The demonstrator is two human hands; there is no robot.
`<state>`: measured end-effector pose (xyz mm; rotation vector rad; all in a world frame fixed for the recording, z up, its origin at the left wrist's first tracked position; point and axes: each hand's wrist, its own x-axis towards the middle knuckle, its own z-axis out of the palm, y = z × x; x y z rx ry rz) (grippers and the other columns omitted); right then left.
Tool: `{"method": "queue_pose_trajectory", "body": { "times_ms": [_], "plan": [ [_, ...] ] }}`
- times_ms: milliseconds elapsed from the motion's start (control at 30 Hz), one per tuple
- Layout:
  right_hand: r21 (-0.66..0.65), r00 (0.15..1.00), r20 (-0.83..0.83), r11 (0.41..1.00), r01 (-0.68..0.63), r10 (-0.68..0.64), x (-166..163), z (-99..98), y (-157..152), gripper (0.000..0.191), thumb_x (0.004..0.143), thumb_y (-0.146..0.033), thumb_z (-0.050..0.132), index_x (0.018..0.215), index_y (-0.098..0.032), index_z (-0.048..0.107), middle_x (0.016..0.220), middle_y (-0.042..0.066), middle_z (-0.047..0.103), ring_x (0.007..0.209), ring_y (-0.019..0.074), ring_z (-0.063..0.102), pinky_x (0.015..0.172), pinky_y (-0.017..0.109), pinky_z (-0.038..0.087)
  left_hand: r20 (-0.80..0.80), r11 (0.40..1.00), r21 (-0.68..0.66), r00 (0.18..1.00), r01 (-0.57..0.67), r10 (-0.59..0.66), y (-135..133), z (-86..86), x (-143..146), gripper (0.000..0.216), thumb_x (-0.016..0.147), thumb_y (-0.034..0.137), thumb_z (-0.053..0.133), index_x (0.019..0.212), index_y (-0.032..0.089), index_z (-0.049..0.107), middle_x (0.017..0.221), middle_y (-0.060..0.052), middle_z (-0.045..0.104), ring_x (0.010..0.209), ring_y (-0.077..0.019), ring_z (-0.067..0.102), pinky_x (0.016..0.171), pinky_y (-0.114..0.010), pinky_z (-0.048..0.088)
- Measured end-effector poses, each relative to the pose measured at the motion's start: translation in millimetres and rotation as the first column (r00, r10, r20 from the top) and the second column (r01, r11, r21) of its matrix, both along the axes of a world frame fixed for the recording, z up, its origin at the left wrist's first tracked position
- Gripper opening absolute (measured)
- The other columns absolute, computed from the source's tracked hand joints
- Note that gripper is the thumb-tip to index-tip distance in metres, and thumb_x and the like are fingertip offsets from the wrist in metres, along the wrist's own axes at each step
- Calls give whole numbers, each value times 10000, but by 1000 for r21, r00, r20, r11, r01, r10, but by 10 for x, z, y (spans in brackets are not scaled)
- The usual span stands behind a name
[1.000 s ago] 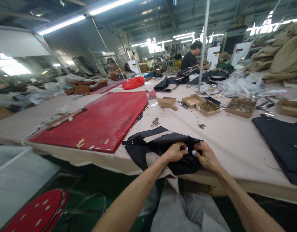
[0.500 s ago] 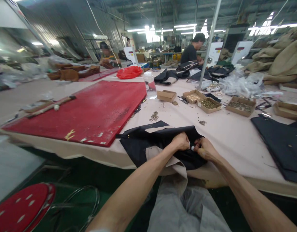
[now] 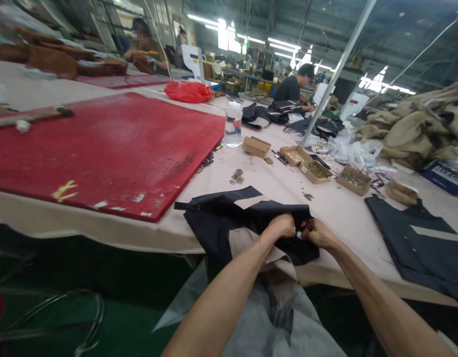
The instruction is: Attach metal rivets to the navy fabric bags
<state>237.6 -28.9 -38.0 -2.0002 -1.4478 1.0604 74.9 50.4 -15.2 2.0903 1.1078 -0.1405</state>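
A black cloth piece [image 3: 217, 210] with a beige lining lies rumpled over the table's front edge, partly hanging toward my lap. My left hand [image 3: 284, 225] is closed on a fold at its right part, fingertips curled inward. Close beside it, my right hand [image 3: 318, 233] pinches the same cloth near its right end. A small white bit [image 3: 298, 235] shows between the two hands; what it is I cannot make out. Behind the cloth, a little pile of metal rings [image 3: 236, 176] lies on the table, with small metal pieces [image 3: 308, 196] to the right.
A large red board [image 3: 113, 153] covers the table's left, with a hammer [image 3: 35, 117] on it. Cardboard boxes [image 3: 315, 171] of small metal parts stand beyond my hands, near a clear bottle [image 3: 233, 125]. Another dark cloth piece [image 3: 418, 243] lies right. People work farther back.
The view has tilted and swung right, bringing more of the right-hand cloth into sight. Both hands keep their hold on the black cloth and have hardly moved against it.
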Motion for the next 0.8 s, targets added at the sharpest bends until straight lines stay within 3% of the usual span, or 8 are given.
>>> {"method": "queue_pose_trajectory", "body": {
  "times_ms": [133, 233, 333, 400, 467, 600, 700, 800],
  "plan": [
    [9, 999, 26, 999, 46, -46, -85, -14, 10, 215, 514, -137, 575, 723, -155, 621, 598, -13, 588, 520, 130, 492, 489, 233, 349, -24, 997, -43, 997, -70, 69, -6, 19, -8, 336, 533, 144, 719, 869, 160, 712, 811, -125, 710, 786, -291, 685, 662, -320, 522],
    [193, 998, 54, 981, -18, 7, -162, 47, -66, 53, 571, -170, 592, 616, -158, 616, 815, 48, 678, 736, 196, 615, 646, 274, 461, -7, 994, -41, 995, -102, 102, -6, 64, -59, 336, 543, 162, 720, 879, 164, 707, 845, -139, 713, 815, -306, 689, 680, -338, 527],
    [343, 994, -33, 935, -91, 108, -77, 114, -163, 97, 645, -255, 662, 678, -165, 674, 1048, 77, 685, 992, 252, 626, 830, 322, 485, 20, 991, -29, 991, -131, 131, 15, 73, -110, 321, 572, 180, 714, 892, 165, 705, 866, -144, 710, 825, -322, 691, 687, -363, 529],
    [309, 978, -172, 949, -58, 115, 119, 144, -168, 234, 683, -337, 691, 844, -169, 717, 1036, 88, 694, 947, 247, 646, 803, 334, 503, 32, 987, -38, 987, -156, 157, 20, 57, -129, 279, 595, 171, 698, 873, 163, 705, 858, -143, 708, 808, -318, 691, 674, -361, 525],
    [260, 976, -218, 964, 46, 12, 390, 164, -71, 345, 712, -402, 679, 950, -155, 709, 888, 81, 706, 760, 215, 652, 687, 318, 508, 44, 980, -55, 980, -192, 194, 14, 39, -138, 237, 612, 164, 686, 848, 164, 708, 846, -138, 705, 787, -302, 689, 660, -343, 519],
    [365, 975, 50, 913, 183, -215, 859, 195, 393, 369, 713, -401, 619, 949, -130, 703, 743, 56, 688, 627, 185, 604, 574, 274, 460, 55, 965, -68, 965, -251, 255, -4, 48, -132, 271, 567, 132, 698, 833, 177, 720, 835, -116, 707, 765, -268, 681, 635, -295, 498],
    [398, 942, 255, 912, 104, -218, 1007, 219, 764, 366, 729, -339, 544, 978, -132, 712, 785, 62, 714, 683, 189, 629, 608, 262, 466, 40, 961, -72, 962, -266, 270, -9, 94, -117, 284, 531, 102, 690, 801, 186, 725, 791, -93, 705, 730, -245, 670, 598, -267, 471],
    [379, 927, 333, 925, 33, -170, 1076, 228, 1003, 286, 705, -303, 559, 873, -153, 735, 744, 46, 715, 691, 185, 628, 642, 253, 454, 61, 955, -59, 954, -290, 294, -22, 114, -99, 266, 525, 102, 682, 770, 199, 721, 768, -63, 703, 699, -206, 649, 564, -235, 435]
  ]
}}
